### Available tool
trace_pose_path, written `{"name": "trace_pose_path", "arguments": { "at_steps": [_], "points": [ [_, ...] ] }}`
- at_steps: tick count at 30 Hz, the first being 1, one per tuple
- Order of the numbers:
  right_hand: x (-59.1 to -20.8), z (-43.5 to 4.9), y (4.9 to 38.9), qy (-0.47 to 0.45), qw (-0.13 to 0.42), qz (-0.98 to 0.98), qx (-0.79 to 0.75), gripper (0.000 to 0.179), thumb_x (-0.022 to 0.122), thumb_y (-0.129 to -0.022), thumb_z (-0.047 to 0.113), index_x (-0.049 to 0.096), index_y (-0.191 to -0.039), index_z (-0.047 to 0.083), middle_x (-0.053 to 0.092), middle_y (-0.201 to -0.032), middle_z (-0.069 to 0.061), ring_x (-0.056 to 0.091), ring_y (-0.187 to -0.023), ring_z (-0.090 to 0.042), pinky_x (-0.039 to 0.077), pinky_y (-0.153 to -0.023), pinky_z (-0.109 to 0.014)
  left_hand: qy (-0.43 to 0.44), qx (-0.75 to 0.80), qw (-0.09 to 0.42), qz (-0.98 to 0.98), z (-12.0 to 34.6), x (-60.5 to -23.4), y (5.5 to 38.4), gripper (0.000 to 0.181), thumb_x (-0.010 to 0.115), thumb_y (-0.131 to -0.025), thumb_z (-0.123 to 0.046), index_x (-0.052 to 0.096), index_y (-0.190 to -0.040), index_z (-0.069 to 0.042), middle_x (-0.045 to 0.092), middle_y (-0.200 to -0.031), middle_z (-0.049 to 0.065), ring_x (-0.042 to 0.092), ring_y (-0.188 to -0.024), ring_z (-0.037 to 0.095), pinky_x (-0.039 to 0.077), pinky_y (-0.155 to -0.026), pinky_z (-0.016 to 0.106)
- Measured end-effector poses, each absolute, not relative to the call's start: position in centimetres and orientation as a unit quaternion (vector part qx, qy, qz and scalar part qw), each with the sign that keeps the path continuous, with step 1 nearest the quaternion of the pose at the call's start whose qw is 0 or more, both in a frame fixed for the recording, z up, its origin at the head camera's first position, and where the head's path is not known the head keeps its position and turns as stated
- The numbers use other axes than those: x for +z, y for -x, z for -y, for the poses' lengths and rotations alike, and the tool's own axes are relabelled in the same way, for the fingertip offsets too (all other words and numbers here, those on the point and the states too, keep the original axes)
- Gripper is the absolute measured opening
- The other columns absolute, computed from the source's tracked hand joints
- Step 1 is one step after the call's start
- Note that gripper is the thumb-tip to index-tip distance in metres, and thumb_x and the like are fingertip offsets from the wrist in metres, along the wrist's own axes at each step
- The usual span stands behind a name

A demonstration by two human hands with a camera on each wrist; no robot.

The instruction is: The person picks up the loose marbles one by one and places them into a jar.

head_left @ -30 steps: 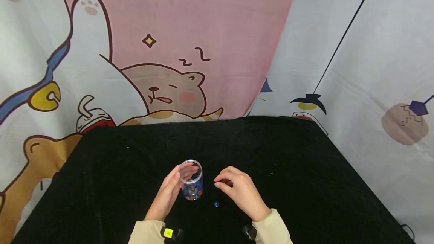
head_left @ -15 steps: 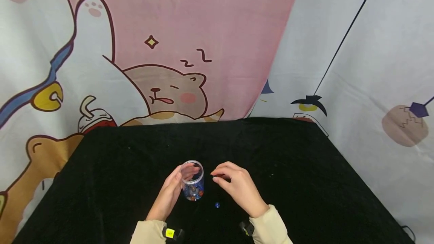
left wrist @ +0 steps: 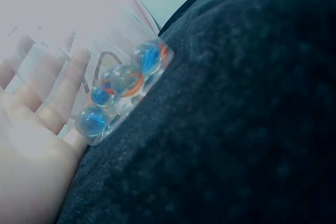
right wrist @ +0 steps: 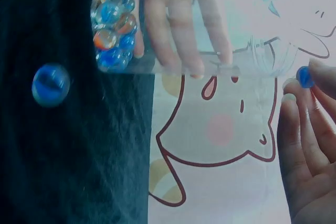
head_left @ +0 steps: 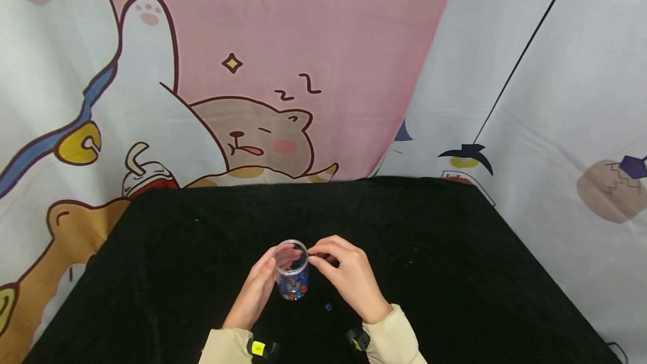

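Note:
A clear plastic jar stands on the black cloth with its mouth up, and several glass marbles in blue, orange and clear lie in its bottom. My left hand holds the jar from the left side, fingers behind the wall. Between the thumb and fingertips of my right hand is a blue marble, pinched beside the jar's rim; in the head view the fingers mostly hide it. Another blue marble lies loose on the cloth, right of the jar and nearer to me.
Black cloth covers the table and reaches back to a printed curtain with cartoon animals. A black band with a yellow patch sits at the left wrist. A dark cable shows at the lower right.
My right hand has moved left and slightly up, bringing the pinched marble to the jar's rim. The left hand still holds the jar, and the loose marble stays on the cloth.

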State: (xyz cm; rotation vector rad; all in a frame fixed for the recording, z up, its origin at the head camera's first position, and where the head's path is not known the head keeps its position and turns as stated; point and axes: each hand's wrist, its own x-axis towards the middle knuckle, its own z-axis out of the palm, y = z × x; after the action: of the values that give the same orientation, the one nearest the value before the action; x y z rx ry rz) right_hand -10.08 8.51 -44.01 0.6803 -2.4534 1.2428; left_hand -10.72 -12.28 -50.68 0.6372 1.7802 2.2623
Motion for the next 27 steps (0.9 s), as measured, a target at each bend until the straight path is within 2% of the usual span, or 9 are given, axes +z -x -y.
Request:
{"name": "trace_pose_path", "arguments": {
  "at_steps": [7,15,18,27],
  "points": [
    [-44.1,-7.4,10.3,-0.248,0.156,0.846,0.446,0.013,0.061,-0.084,0.030,0.068,-0.092,0.021,0.058,-0.093,0.016,0.057,-0.080,-0.006,0.048,-0.066,-0.022,-0.209,0.761,0.095,-0.607,12.2,-50.7,10.7,0.043,0.021,-0.099,-0.029,0.035,-0.134,-0.009,0.042,-0.131,0.014,0.033,-0.123,0.032,0.017,-0.100,0.055],
    [-44.3,-6.9,10.4,-0.238,0.138,0.847,0.455,0.013,0.060,-0.084,0.031,0.067,-0.092,0.023,0.058,-0.094,0.015,0.054,-0.077,-0.003,0.050,-0.064,-0.027,-0.212,0.764,0.093,-0.602,12.2,-50.8,10.8,0.043,0.021,-0.099,-0.027,0.034,-0.133,-0.005,0.041,-0.132,0.016,0.034,-0.123,0.030,0.018,-0.101,0.052],
    [-44.3,-6.9,10.4,-0.231,0.134,0.850,0.454,0.014,0.061,-0.084,0.031,0.068,-0.092,0.023,0.058,-0.094,0.015,0.054,-0.077,-0.003,0.049,-0.064,-0.026,-0.211,0.763,0.094,-0.604,12.1,-51.0,10.9,0.045,0.021,-0.099,-0.028,0.033,-0.134,-0.003,0.041,-0.132,0.016,0.034,-0.124,0.030,0.018,-0.101,0.053],
    [-44.5,-6.9,10.4,-0.236,0.120,0.847,0.461,0.016,0.059,-0.084,0.032,0.067,-0.093,0.022,0.057,-0.096,0.015,0.054,-0.078,-0.002,0.048,-0.064,-0.021,-0.196,0.766,0.097,-0.605,12.2,-51.1,10.8,0.043,0.023,-0.098,-0.029,0.036,-0.133,-0.008,0.040,-0.132,0.015,0.035,-0.123,0.031,0.018,-0.100,0.054]
  ]
}}
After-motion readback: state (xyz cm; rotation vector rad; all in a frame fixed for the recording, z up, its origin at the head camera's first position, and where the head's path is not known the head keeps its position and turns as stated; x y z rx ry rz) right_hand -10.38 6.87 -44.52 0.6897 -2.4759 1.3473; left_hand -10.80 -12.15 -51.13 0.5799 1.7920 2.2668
